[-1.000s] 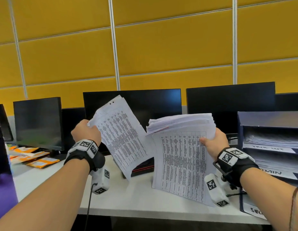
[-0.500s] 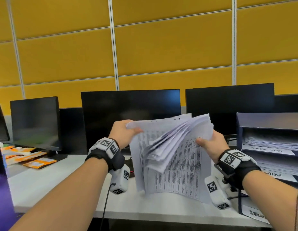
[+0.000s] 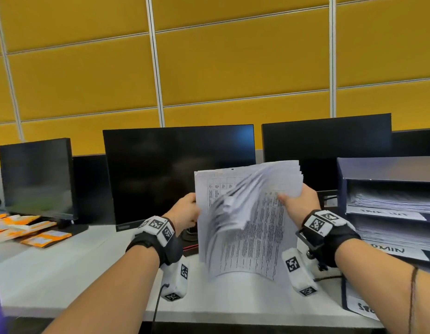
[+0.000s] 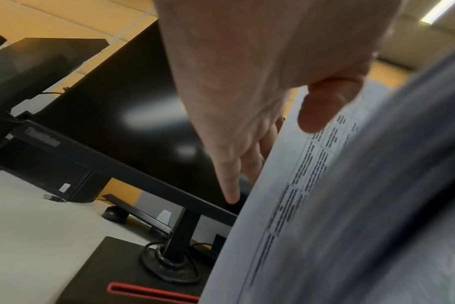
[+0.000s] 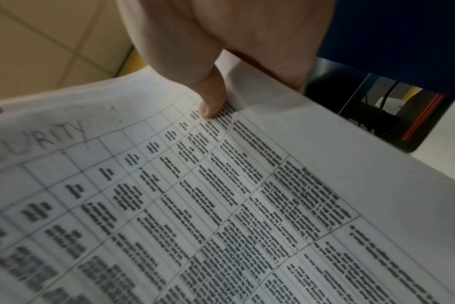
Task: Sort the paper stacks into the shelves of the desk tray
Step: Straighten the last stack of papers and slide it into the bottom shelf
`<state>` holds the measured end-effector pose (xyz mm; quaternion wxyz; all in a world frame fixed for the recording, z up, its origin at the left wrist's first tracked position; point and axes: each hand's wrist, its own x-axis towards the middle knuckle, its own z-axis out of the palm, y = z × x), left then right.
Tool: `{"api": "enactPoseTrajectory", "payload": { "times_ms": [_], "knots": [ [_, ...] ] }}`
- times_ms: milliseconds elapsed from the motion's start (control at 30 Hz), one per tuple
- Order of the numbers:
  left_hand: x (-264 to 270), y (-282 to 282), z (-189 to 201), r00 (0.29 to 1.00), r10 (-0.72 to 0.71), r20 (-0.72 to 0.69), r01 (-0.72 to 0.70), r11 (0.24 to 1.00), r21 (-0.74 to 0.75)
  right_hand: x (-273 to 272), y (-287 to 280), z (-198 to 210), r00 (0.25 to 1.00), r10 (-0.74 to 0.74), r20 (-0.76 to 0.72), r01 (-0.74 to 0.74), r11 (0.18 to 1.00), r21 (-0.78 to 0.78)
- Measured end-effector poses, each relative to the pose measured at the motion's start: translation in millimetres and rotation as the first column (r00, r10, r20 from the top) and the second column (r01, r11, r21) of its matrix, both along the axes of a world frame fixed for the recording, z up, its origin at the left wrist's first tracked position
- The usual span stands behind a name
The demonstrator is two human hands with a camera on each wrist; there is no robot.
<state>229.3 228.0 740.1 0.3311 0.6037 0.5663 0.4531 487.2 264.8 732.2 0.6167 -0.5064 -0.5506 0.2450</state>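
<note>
I hold a paper stack [image 3: 250, 220] of printed tables upright above the desk, its pages fanned and blurred. My left hand [image 3: 188, 210] pinches the left edge of one sheet [image 4: 286, 185], thumb in front and fingers behind. My right hand [image 3: 298, 201] grips the stack's upper right corner, thumb pressed on the top page [image 5: 221, 185], which bears the handwritten letters "URITY". The dark blue desk tray [image 3: 387, 169] stands at the right. Papers lie in its shelves, and handwritten labels hang on the shelf fronts.
Three dark monitors [image 3: 178, 169] line the back of the white desk [image 3: 64, 273], before a yellow panel wall. Orange and white packets [image 3: 36, 235] lie at the far left. A monitor base with a red strip [image 4: 148, 288] sits under my left hand.
My left hand brought its separate sheet rightward and joined it to the stack in my right hand. Both hands now hold one bundle nearer the tray, its pages flipping.
</note>
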Motion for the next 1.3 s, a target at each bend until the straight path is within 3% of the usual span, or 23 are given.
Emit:
{"api": "enactPoseTrajectory", "payload": {
  "times_ms": [67,167,333,400,500,567,633,733,833,1000,1133,1300],
  "knots": [
    [-2,7,-11,0.994,-0.051,-0.098,0.048,0.998,-0.033,-6,3,1,1.000,-0.029,-0.007,0.029,1.000,-0.010],
    [0,12,-16,0.985,-0.156,-0.072,0.151,0.986,-0.068,-13,6,1,0.999,-0.035,-0.032,0.034,0.999,-0.022],
    [7,8,-14,0.981,-0.192,0.001,0.192,0.981,0.003,-11,5,-1,0.995,-0.068,-0.074,0.066,0.997,-0.032],
    [6,8,-16,0.978,-0.192,-0.085,0.192,0.981,-0.004,-9,4,-2,0.995,-0.068,-0.076,0.065,0.997,-0.034],
    [3,6,-18,0.923,-0.192,-0.334,0.189,0.981,-0.040,-8,4,-1,0.996,-0.057,-0.071,0.055,0.998,-0.036],
    [2,6,-18,0.905,-0.214,-0.367,0.206,0.977,-0.061,-9,3,0,0.997,-0.041,-0.071,0.039,0.999,-0.030],
    [2,9,-20,0.939,-0.184,-0.292,0.187,0.982,-0.016,-10,1,1,0.998,-0.017,-0.058,0.016,1.000,-0.020],
    [7,14,-16,0.998,-0.053,-0.046,0.057,0.994,0.098,-9,-1,0,0.997,0.053,-0.063,-0.053,0.999,-0.010],
    [15,11,-11,0.975,0.061,0.212,-0.102,0.976,0.191,-4,-4,-4,0.994,0.102,-0.047,-0.103,0.995,-0.003],
    [31,12,-16,0.967,0.085,0.239,-0.147,0.956,0.254,-13,-14,-4,0.983,0.182,-0.013,-0.180,0.981,0.074],
    [37,11,-15,0.932,0.132,0.337,-0.243,0.919,0.310,-19,-22,0,0.970,0.243,-0.032,-0.238,0.965,0.113],
    [38,7,-8,0.940,0.106,0.323,-0.220,0.915,0.339,-12,-20,7,0.964,0.265,-0.032,-0.259,0.958,0.121]
  ]
}}
